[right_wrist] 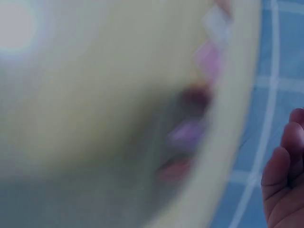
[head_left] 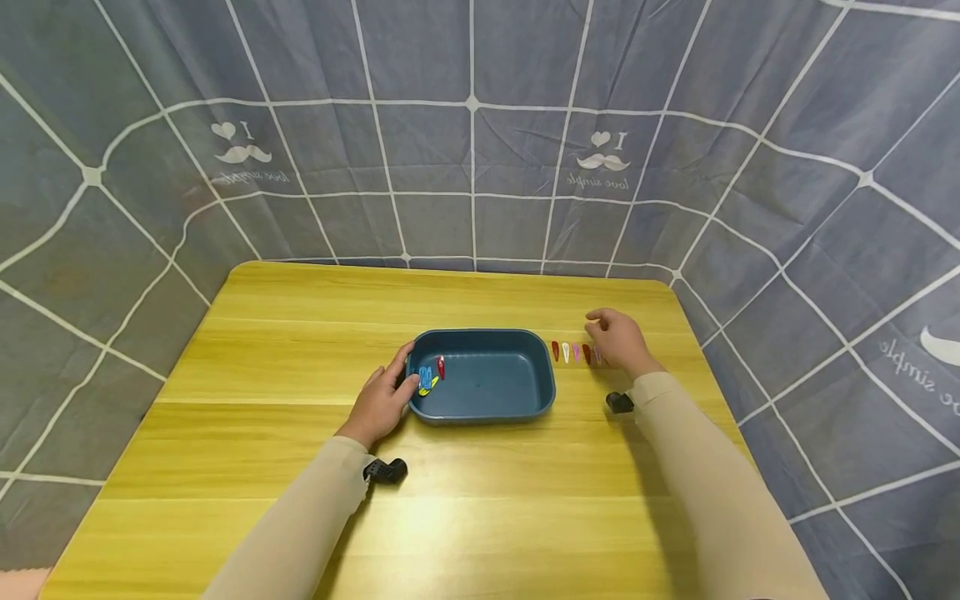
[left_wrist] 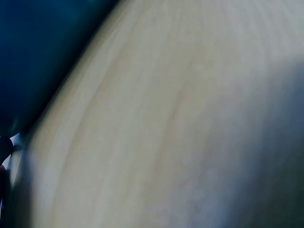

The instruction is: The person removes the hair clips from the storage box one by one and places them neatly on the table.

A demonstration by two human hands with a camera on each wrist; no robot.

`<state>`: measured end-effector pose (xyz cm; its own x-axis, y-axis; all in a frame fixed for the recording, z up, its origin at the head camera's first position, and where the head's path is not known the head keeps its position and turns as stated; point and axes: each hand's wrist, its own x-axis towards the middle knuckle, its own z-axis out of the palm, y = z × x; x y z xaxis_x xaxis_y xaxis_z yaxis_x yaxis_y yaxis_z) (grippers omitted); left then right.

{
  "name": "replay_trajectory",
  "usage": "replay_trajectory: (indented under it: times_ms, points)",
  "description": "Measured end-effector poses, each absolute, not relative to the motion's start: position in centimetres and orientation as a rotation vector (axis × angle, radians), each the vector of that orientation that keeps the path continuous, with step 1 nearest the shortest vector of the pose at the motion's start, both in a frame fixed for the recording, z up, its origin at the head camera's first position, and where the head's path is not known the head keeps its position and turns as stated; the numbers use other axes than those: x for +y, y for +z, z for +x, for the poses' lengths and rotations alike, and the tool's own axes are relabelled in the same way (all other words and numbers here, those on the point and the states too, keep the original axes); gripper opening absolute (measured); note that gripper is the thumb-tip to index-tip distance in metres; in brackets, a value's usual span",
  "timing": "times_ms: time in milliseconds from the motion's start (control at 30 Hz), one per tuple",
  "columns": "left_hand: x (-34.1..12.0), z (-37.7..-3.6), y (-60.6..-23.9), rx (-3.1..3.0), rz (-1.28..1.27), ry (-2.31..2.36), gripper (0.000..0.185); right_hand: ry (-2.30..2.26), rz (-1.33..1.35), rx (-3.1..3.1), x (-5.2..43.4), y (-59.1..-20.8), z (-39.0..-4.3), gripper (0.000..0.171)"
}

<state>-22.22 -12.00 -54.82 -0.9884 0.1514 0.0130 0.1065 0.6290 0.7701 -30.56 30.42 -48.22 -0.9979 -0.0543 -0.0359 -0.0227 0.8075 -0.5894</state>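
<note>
Hair clips [head_left: 576,352] lie on the desk [head_left: 480,517] in a row just right of the dark blue bin [head_left: 487,383], a dark red one nearest its wall. The right hand [head_left: 619,340] is over the row's far end from the bin and partly hides it; its fingers [right_wrist: 275,173] are loosely bent with nothing visible in them. The left hand [head_left: 381,404] grips the bin's left end, thumb over the rim. Inside that end lie blue clips [head_left: 425,377], a yellow one [head_left: 430,387] and a red one [head_left: 440,367]. The bin's right wall stands between its inside and the row. Behind the bin, past the desk, hangs a grey checked curtain [head_left: 420,150].
</note>
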Motion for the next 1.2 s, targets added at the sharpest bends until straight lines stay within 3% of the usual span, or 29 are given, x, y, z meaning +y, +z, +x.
replay_trajectory:
  times_ms: [200,533,1200]
  points:
    - [-12.0,-22.3,-54.9,2.802,0.226,1.298,0.054,-0.832,-0.415,2.87,23.5,-45.4,-30.7,0.035]
    - [-11.7,-22.4,-54.6,2.799,0.268,1.303,0.055,-0.526,-0.84,2.726,15.0,-44.6,-30.8,0.035]
    - [-11.9,-22.6,-54.7,2.824,0.25,1.318,0.056,-0.484,-0.902,2.643,10.0,-46.5,-31.7,0.04]
